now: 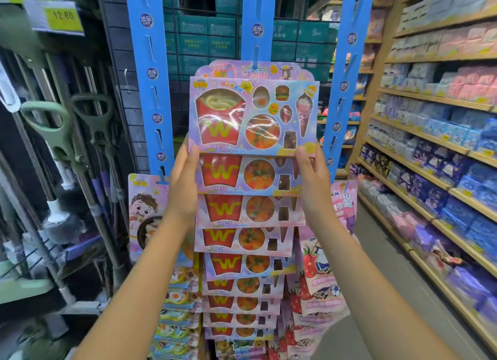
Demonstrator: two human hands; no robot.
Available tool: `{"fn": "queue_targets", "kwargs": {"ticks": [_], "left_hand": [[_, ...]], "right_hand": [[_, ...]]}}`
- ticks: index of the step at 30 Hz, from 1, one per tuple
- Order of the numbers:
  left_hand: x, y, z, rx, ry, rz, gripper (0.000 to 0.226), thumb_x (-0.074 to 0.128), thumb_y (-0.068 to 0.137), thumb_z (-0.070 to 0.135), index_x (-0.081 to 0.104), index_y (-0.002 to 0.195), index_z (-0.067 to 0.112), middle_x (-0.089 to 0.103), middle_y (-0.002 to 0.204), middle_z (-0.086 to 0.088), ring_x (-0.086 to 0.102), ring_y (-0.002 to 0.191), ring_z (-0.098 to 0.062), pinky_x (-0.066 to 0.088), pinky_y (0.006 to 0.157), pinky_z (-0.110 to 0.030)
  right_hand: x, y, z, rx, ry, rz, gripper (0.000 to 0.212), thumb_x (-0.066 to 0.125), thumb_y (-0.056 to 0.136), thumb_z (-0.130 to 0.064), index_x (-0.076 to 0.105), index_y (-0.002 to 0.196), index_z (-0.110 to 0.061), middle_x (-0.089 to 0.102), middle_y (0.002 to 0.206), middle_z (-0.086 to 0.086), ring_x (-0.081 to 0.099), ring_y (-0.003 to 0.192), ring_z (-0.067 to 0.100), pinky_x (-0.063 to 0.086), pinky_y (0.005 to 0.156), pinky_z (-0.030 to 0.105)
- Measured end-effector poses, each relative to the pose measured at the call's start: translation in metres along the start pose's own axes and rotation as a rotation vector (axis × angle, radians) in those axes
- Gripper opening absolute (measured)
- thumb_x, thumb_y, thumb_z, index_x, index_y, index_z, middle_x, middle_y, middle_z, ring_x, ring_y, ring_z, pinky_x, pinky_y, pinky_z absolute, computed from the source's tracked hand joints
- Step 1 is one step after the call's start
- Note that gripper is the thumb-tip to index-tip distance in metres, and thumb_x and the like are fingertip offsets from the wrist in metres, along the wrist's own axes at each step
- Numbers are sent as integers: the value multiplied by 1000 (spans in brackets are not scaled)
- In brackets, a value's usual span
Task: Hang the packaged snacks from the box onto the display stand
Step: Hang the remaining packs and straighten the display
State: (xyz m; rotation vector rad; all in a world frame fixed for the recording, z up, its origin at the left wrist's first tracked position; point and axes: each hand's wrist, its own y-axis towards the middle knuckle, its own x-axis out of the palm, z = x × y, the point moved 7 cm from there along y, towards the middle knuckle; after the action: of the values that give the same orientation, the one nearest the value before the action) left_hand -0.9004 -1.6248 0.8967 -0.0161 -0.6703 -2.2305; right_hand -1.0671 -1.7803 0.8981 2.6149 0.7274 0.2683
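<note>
A pastel snack pack (252, 115) with a red fries pouch, pizza and ice-cream candies is held up against the middle blue hanging strip (255, 23) of the display stand. My left hand (183, 182) grips its lower left corner and my right hand (313, 179) its lower right corner. Its top edge overlaps a purple header card (228, 69) hanging on a hook of that strip. Several identical packs (250, 209) hang in a column directly below. The box is not in view.
A left strip (150, 72) and a right strip (349, 64) have bare hooks higher up and other snack cards (144, 209) lower down. Mops and handles (61, 134) stand at the left. Wooden shelves of boxed goods (435, 144) line the right side beside the aisle floor.
</note>
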Motion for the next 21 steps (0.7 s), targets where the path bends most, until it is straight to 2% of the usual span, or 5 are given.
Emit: {"fn": "queue_targets", "kwargs": {"ticks": [3,6,10,14,21], "left_hand": [[-1,-2,-7,-14,-17,0,48,33,102,42,34,147,27,56,136,6,57,121,-9,52,95,-35],[-1,-10,-17,-47,-52,33,41,32,103,35,35,143,29,59,119,18,63,101,7,55,75,-18],[0,-16,-21,-68,-102,15,51,39,99,45,32,147,30,54,138,0,56,123,-18,52,94,-43],[0,-14,-15,-73,-139,9,66,50,89,58,35,147,30,52,142,-5,53,127,-24,46,100,-55],[2,-17,-11,-46,-85,-21,61,47,93,55,34,147,30,54,139,2,56,124,-17,53,92,-40]], "right_hand": [[0,2,-1,1,-6,-13,47,41,101,-36,35,147,-28,51,132,-13,48,109,-13,40,76,-4],[-1,1,2,24,29,-28,46,40,101,-37,32,146,-35,46,121,-29,43,100,-23,38,75,-4],[-1,-5,5,33,54,-15,48,43,99,-44,36,145,-37,45,144,-16,43,128,1,38,107,31],[-4,-6,7,101,139,-1,49,58,91,-45,54,133,-22,61,132,-7,54,124,9,40,109,50],[-6,-4,4,44,33,-12,44,43,100,-40,42,143,-31,55,122,-28,49,99,-28,41,93,16]]}}
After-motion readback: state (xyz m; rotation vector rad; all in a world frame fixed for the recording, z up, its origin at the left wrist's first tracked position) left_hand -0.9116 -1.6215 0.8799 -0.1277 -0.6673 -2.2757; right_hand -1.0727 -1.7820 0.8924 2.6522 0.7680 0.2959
